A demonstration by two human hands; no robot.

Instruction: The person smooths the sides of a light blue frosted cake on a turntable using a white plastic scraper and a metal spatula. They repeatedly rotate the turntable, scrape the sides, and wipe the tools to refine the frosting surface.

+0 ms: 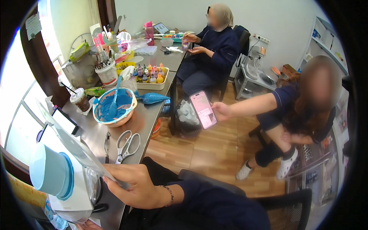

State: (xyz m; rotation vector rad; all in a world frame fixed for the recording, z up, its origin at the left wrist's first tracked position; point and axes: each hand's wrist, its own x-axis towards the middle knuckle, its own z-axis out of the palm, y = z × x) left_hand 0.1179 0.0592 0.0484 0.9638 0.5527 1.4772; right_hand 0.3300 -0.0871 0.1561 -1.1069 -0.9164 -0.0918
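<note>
Gripping a thin, translucent flat sheet (76,147) by its lower end in the right hand (132,185), long axis toward half past ten, with smooth pale-blue cylinder (48,168) at nine o'clock; left hand (89,225) at half past seven, hold impossible to tell.

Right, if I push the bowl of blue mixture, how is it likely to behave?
The bowl may feel rather weighty, since thick blue mixture lines much of its inside. Smears near its rim could make it slippery to grip there. The spatula leans with its handle above the rim, so it might swing or slide.
</note>
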